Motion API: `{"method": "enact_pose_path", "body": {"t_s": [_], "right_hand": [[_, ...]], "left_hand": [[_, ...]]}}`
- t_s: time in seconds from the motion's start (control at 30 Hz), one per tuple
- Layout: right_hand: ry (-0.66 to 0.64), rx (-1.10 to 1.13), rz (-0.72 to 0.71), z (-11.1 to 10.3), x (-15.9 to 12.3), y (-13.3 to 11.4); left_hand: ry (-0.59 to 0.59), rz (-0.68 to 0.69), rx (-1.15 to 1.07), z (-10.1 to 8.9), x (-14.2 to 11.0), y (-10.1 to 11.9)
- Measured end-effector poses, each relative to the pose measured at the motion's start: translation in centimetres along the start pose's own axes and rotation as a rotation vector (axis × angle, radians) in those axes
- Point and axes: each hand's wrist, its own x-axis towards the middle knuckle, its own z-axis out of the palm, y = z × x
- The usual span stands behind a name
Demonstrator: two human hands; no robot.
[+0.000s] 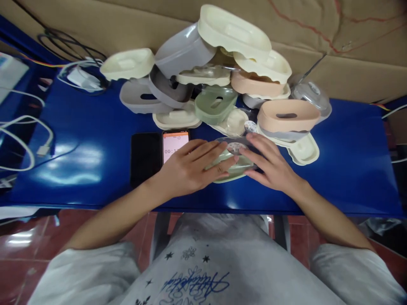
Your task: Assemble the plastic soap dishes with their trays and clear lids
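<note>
Both my hands lie flat on a pale green oval container with a clear lid (pixel 237 168) at the front middle of the blue table (pixel 349 169). My left hand (pixel 190 167) presses on its left side, fingers stretched out and together. My right hand (pixel 270 165) covers its right side, fingertips near the lid's round white label (pixel 235 147). The fingertips of the two hands nearly meet over the lid.
Behind the hands is a heap of oval plastic container parts (pixel 219 80) in cream, grey, green and peach, plus a clear lid (pixel 310 95). A dark phone (pixel 145 157) and a phone showing a timer (pixel 174 142) lie left. White cables (pixel 28 140) trail at far left.
</note>
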Motion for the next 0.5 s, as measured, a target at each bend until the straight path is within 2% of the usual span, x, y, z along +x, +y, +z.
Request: {"method": "enact_pose_path", "body": {"t_s": [0.13, 0.27, 0.37, 0.5], "right_hand": [[-0.124, 0.051, -0.031, 0.64, 0.03, 0.1], [-0.181, 0.071, -0.027, 0.6, 0.13, -0.01], [-0.181, 0.063, -0.029, 0.44, 0.18, -0.11], [-0.164, 0.051, -0.034, 0.55, 0.07, -0.32]], "left_hand": [[-0.121, 0.062, -0.101, 0.11, 0.22, 0.05], [-0.272, -0.018, -0.271, 0.5, 0.16, -0.06], [-0.299, -0.046, -0.337, 0.54, -0.02, -0.17], [-0.27, -0.027, -0.28, 0.25, -0.01, -0.5]]}}
